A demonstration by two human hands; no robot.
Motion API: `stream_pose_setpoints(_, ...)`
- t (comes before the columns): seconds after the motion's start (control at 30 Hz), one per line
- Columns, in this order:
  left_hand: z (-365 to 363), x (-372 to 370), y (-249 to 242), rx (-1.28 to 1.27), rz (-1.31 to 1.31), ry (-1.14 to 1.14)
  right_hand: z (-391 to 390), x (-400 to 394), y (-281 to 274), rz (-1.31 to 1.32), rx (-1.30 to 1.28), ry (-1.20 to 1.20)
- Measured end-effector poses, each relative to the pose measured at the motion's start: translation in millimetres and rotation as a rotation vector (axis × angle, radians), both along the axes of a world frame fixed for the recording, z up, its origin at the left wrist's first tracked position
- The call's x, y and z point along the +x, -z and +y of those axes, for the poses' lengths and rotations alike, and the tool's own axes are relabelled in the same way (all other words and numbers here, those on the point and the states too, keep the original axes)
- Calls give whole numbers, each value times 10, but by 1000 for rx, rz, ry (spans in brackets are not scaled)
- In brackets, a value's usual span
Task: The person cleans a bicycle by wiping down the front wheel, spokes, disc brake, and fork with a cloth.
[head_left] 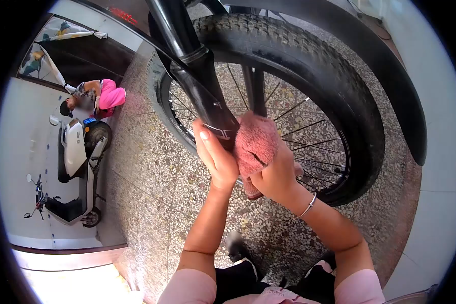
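A black bicycle fork slants down through the middle of the view, beside a wheel with a knobbly black tyre. My left hand lies along the fork's lower end, fingers stretched out and touching it. In my right hand is a pink cloth, bunched up and pressed against the lower fork leg from the right. The cloth hides the bottom of that leg and part of the wheel's middle. A bracelet circles my right wrist.
A black mudguard curves round the tyre. To the left, a white scooter stands by a wall, with a person in pink trousers crouching near it. Speckled stone floor lies below; a pale wall rises at right.
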State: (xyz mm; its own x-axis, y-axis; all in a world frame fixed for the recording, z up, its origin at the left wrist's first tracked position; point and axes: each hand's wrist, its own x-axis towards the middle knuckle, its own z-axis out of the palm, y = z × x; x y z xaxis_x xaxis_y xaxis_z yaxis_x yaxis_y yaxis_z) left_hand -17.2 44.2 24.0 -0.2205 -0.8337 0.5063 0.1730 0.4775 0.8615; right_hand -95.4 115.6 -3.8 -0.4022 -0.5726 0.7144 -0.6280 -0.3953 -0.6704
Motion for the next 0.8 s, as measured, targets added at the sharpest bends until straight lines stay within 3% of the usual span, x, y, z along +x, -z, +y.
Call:
stream_pose_setpoints(0.17,-37,31,46,-10,-66,-2,240,63,151,-145,119,-17)
stream_pose_setpoints(0.23,-22,31,41,3,-53,21,261,36,181,-158,22,-16)
stream_pose_setpoints(0.57,-8,104,-80,-43,-165,58,278,27,486,-99,90,-42)
stream_pose_setpoints(0.67,-16,29,-204,-110,-119,-42,275,68,612,-114,102,-27)
stream_pose_setpoints(0.73,29,26,-330,8,-226,-65,267,92,708,-70,113,7)
stream_pose_setpoints(0.8,-1,-58,-319,-150,-325,-208,279,64,714,12,72,-22)
